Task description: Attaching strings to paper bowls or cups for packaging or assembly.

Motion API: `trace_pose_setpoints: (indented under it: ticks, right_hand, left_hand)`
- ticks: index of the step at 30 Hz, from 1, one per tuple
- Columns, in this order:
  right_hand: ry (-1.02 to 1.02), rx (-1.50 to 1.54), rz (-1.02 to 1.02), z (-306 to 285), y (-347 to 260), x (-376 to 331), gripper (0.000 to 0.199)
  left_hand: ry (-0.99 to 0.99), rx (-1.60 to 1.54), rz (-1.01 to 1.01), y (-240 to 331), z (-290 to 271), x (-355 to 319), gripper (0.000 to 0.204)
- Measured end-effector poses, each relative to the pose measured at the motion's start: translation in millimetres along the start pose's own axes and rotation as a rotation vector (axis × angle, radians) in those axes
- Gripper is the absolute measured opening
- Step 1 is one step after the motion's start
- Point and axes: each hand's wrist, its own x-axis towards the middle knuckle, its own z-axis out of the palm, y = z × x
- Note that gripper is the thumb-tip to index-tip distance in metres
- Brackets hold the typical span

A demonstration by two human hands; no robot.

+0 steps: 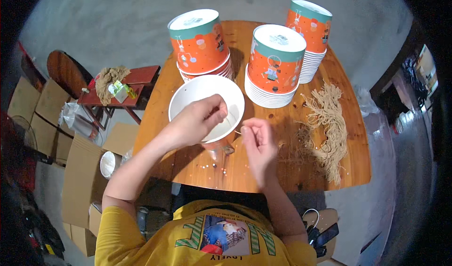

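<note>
A paper bucket [207,88], white inside, stands on the wooden table in front of me with its mouth facing up and tilted towards me. My left hand [195,119] reaches over the rim into the mouth, fingertips pinched; whatever they hold is too small to make out. Just outside the right rim, my right hand [259,146] pinches thumb against fingers. A short piece of pale string [238,132] runs from the bucket's wall to those fingertips. To the right lies a loose bundle of beige strings [329,129].
Stacks of orange and green paper buckets stand upside down at the back left [200,45], centre [275,63] and back right [313,28]. Small white bits [221,172] dot the table's near edge. A cardboard box [82,172] and a red bench [141,75] are on the left.
</note>
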Motion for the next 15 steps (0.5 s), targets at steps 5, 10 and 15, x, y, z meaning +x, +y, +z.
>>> trace_pose_setpoints:
  ticks: [5,10,15]
  right_hand:
    - [-0.111,-0.1,-0.033,-2.3,-20.8,23.2,0.017]
    - [-0.207,-0.137,0.129,1.0,-5.7,38.6,0.014]
    - [-0.207,-0.099,0.162,3.3,-10.2,37.2,0.014]
  left_hand:
    - [0.049,-0.058,0.032,3.6,-7.6,1.0,0.014]
    - [0.08,-0.267,0.03,5.1,-1.1,0.9,0.012]
    - [-0.078,-0.713,-0.214,1.7,2.5,-1.8,0.034]
